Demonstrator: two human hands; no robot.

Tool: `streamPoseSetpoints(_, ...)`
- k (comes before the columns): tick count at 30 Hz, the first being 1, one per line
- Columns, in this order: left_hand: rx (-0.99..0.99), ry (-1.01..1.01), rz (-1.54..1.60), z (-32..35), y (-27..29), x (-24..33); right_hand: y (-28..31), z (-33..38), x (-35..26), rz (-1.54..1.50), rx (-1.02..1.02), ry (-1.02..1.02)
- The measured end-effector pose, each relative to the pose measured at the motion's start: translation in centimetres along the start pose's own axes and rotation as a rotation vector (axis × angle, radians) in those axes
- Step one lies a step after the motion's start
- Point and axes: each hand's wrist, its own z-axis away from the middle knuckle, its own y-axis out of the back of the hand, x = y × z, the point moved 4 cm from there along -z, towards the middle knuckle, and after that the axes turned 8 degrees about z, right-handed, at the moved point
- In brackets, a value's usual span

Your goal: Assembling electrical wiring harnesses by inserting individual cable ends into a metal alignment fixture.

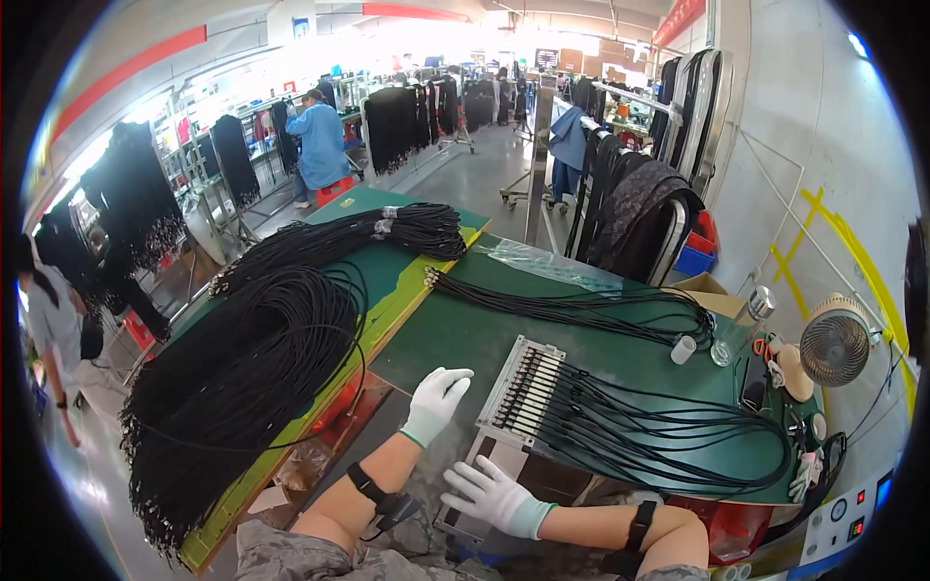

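Both my hands wear white gloves. My left hand (436, 403) hovers just left of a metal fixture (492, 383), its fingers stretched out and holding nothing. Nearer to me, my right hand (494, 497) has its fingers spread, over a pale box-like unit (484, 453) at the fixture's near end. A row of cable connectors (526, 392) lies side by side in the fixture. From them, black cables (659, 426) run right across the green table and loop back at its right end.
A large heap of black cables (242, 358) covers the left table, behind it a tied bundle (383, 228). Another cable bundle (572, 308) lies at the back, near a clear bottle (744, 324), a white cup (684, 350) and a fan (835, 341). A person in blue (318, 140) stands farther off.
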Motion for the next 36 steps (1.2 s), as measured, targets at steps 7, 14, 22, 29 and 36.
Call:
streamPoseSetpoints(7,0.047,0.047,0.294,0.5,-0.1,-1.9,4.4,0.4,1.7,-0.124,0.234,0.020)
streamPoseSetpoints(14,0.020,0.089,0.248,-0.3,0.6,-1.1,10.5,2.9,15.0,-0.695,0.874,-0.889)
streamPoseSetpoints(22,0.067,0.131,0.238,0.4,1.2,-0.5,2.0,6.2,22.3,-0.435,0.218,-1.031)
streamPoseSetpoints(29,0.194,-0.101,0.023,0.8,-0.3,-0.3,0.9,-1.8,17.6,-0.141,0.066,-0.632)
streamPoseSetpoints(36,0.283,-0.082,0.117,1.4,0.2,-0.3,-0.6,-4.6,20.5,0.071,-0.173,-0.688)
